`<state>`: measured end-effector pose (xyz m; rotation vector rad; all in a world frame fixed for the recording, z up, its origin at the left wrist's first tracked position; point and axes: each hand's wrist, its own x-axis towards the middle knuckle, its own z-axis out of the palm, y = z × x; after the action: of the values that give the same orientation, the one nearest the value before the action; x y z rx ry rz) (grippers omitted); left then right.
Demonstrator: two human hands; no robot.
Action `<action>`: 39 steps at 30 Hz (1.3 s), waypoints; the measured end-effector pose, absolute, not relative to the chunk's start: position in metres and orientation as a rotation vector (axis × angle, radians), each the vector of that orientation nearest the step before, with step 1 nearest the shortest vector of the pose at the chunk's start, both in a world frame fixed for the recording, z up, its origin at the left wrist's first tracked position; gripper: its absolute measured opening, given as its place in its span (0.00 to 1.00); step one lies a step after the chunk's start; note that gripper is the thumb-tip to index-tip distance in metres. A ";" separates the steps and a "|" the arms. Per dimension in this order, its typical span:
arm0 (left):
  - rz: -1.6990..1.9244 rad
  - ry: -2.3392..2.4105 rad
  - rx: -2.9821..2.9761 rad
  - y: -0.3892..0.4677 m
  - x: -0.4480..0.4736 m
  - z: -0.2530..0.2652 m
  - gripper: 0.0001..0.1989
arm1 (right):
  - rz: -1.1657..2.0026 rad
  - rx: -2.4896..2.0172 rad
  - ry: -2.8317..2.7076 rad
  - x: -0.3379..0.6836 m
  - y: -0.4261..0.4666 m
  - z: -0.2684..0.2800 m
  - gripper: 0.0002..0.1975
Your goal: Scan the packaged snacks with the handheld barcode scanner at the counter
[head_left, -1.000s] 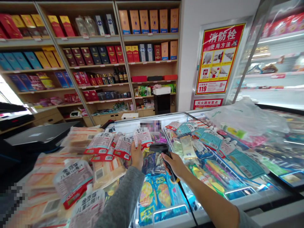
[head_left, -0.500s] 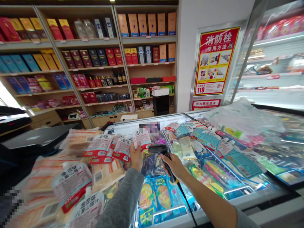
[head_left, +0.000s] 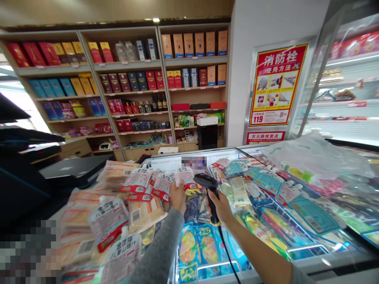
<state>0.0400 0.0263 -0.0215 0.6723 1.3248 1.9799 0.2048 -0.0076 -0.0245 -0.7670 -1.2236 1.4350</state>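
My right hand [head_left: 221, 208] is wrapped round the handle of a black barcode scanner [head_left: 206, 181], whose head points left and whose cable hangs down toward me. My left hand [head_left: 178, 197] grips the lower edge of a red-and-white drink pouch [head_left: 186, 176], just left of the scanner head. Beside that hand lie similar pouches [head_left: 138, 182] on clear packs of pale, flat food [head_left: 145, 215]. Below both hands, blue ice-cream packets [head_left: 189, 246] fill a freezer basket. The fingertips of my left hand are partly hidden behind the pouch.
Teal pouches [head_left: 268, 181] lie across the freezer's right half. A translucent plastic bag [head_left: 316, 156] rests behind them. At left is a dark flat device [head_left: 77, 169]. Boxed goods stand on wall shelves [head_left: 195, 59], with a red fire-hydrant sign [head_left: 277, 85] to their right.
The whole view has shifted, so everything appears further right and slightly lower. Both hands keep their holds; the scanner head now sits a little more to the right of the pouch.
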 end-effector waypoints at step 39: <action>0.655 2.984 2.019 -0.162 -0.137 0.032 0.20 | 1.764 -0.662 -1.167 0.040 -0.079 0.013 0.26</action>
<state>-0.1372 -0.1616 0.0316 2.0193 2.9837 0.6552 0.0400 -0.0786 0.0132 -0.6615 -1.1674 1.7641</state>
